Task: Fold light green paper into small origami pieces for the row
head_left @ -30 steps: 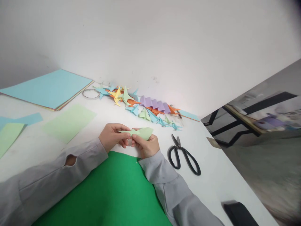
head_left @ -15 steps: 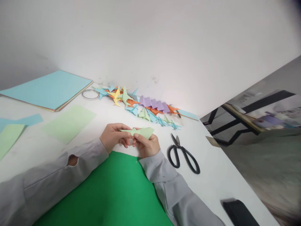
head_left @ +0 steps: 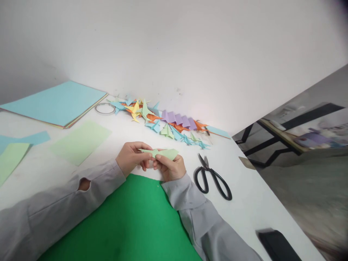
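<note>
Both my hands hold a pale green folded paper piece (head_left: 165, 153) just above the far edge of a green mat (head_left: 130, 221). My left hand (head_left: 132, 157) pinches its narrow pointed left end between thumb and fingers. My right hand (head_left: 170, 167) grips the wider right part from below, with its fingers curled around it. Grey sleeves cover both my arms. The paper is long and flat, and it is held level over the white table (head_left: 244, 195).
Black scissors (head_left: 212, 177) lie right of my hands. Several coloured folded paper figures (head_left: 163, 123) line the wall, with a tape ring (head_left: 105, 108) beside them. A stack of coloured sheets (head_left: 57, 103) and loose green sheets (head_left: 80, 141) lie at left. A black object (head_left: 274, 244) sits near the table's right edge.
The hands and the green paper piece have barely shifted. The paper has tilted a little flatter, and the grip is unchanged.
</note>
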`<state>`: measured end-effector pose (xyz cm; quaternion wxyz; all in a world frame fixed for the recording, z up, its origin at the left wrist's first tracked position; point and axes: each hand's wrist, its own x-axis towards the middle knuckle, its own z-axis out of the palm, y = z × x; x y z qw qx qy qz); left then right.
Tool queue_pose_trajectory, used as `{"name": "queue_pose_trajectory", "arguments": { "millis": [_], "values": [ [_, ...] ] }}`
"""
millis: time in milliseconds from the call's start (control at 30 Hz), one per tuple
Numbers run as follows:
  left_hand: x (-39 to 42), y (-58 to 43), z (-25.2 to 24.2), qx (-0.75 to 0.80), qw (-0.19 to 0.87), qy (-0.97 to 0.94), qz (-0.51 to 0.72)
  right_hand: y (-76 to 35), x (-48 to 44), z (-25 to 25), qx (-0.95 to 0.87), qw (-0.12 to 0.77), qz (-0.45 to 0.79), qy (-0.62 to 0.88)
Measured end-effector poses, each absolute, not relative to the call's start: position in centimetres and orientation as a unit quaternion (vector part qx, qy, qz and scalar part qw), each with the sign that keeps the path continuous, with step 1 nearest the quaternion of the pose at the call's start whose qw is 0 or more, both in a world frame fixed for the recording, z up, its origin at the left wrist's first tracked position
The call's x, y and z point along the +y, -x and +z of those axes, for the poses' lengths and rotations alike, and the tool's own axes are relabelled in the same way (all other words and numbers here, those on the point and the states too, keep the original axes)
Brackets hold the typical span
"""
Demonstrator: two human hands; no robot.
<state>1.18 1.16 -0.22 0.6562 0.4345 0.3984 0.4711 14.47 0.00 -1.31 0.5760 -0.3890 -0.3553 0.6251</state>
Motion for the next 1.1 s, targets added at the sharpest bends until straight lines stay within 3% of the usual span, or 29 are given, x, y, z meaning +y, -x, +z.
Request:
{"name": "queue_pose_trajectory", "arguments": {
  "millis": [600, 1100],
  "values": [
    [1.23, -1.00, 0.17, 0.397, 0.689, -0.371, 0.480, -14.74, 0.30, -2.09, -0.413, 0.572, 0.597, 0.383],
    [1.23, -1.04, -0.10, 0.361, 0.735, -0.323, 0.475, -14.42, 0.44, -1.37, -0.326, 0.574, 0.644, 0.387]
  ]
}}
